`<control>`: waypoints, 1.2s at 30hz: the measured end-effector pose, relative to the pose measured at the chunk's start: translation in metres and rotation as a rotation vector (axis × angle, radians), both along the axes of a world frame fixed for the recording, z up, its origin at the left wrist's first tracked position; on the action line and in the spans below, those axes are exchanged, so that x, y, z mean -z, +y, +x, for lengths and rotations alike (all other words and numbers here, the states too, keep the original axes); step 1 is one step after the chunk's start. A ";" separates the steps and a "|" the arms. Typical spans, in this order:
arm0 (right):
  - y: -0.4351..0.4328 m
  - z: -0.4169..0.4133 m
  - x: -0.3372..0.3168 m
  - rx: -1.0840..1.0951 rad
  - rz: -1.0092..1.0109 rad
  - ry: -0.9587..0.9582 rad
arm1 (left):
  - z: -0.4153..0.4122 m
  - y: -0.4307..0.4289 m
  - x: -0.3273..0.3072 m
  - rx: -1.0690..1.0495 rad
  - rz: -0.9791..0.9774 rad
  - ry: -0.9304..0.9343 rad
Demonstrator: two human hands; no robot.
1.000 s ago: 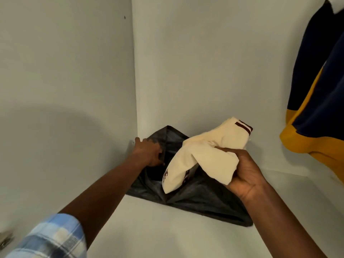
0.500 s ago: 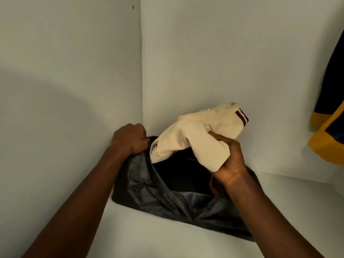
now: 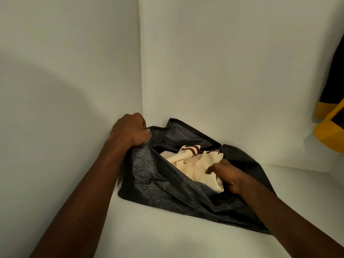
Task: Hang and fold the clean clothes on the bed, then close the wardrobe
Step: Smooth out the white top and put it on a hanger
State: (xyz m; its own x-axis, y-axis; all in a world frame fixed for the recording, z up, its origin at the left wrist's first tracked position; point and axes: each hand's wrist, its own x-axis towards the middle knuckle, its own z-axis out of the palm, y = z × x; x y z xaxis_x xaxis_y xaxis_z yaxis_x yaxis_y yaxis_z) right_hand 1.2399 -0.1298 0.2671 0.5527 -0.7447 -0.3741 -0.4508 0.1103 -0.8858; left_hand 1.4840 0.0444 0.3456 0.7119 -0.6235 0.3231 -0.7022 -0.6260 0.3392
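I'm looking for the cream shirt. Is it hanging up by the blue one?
No, the cream shirt lies inside the grey bag, gripped by the right hand.

A dark grey storage bag (image 3: 158, 181) of matt, heathered woven cloth; its lining (image 3: 178, 135) at 12 o'clock looks smoother, faintly shiny. Inside it, a cream garment (image 3: 197, 164) of soft matt knit. The wardrobe walls (image 3: 223, 71) and shelf (image 3: 149, 229) are smooth, matt white board. At 3 o'clock, a navy and yellow garment (image 3: 331, 127) of matt cloth.
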 end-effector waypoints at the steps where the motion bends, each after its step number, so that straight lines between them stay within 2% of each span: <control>1: -0.003 -0.004 0.002 -0.003 0.030 -0.011 | -0.001 0.000 -0.001 0.004 0.001 0.002; 3: -0.007 -0.014 0.002 -0.018 -0.066 0.065 | -0.002 0.000 -0.001 0.004 -0.002 0.003; 4: -0.008 -0.018 0.000 -0.048 -0.226 0.177 | -0.002 0.000 -0.001 0.003 -0.005 0.003; 6: -0.004 -0.023 -0.004 -0.121 -0.751 0.511 | -0.003 0.000 -0.001 0.001 -0.011 0.002; 7: 0.002 -0.021 -0.008 -0.140 -1.054 0.616 | -0.004 0.000 -0.001 0.000 -0.011 -0.001; 8: 0.009 -0.014 -0.013 -0.155 -1.258 0.635 | -0.005 -0.001 -0.001 0.000 -0.010 -0.003; 9: 0.014 -0.003 -0.017 -0.201 -1.323 0.599 | -0.005 -0.001 -0.001 0.001 -0.010 -0.003; 11: 0.022 0.029 -0.023 -0.382 -1.221 0.521 | -0.007 -0.001 -0.001 0.000 -0.008 0.000; 14: 0.031 0.084 -0.017 -0.667 -1.096 0.607 | -0.009 0.001 -0.002 0.013 -0.013 0.007; 19: 0.042 0.128 0.002 -0.926 -0.937 0.661 | -0.013 0.005 -0.003 0.034 -0.033 0.007; 27: 0.049 0.081 0.016 -1.012 -0.973 0.775 | -0.014 0.006 0.009 0.035 -0.117 0.006; 32: 0.060 0.112 0.021 -0.945 -0.983 0.550 | -0.015 0.008 0.010 0.052 -0.142 0.007; 36: 0.079 0.122 0.009 -1.011 -0.945 0.509 | -0.015 0.008 0.009 0.037 -0.090 0.018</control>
State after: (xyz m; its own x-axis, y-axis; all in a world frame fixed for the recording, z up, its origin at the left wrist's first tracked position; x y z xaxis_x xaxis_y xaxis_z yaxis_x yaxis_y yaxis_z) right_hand 1.3616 -0.0505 0.2582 0.9355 -0.2033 -0.2889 -0.2603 -0.9496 -0.1748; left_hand 1.4689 0.0522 0.3369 0.6954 -0.6182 0.3662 -0.7173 -0.5665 0.4056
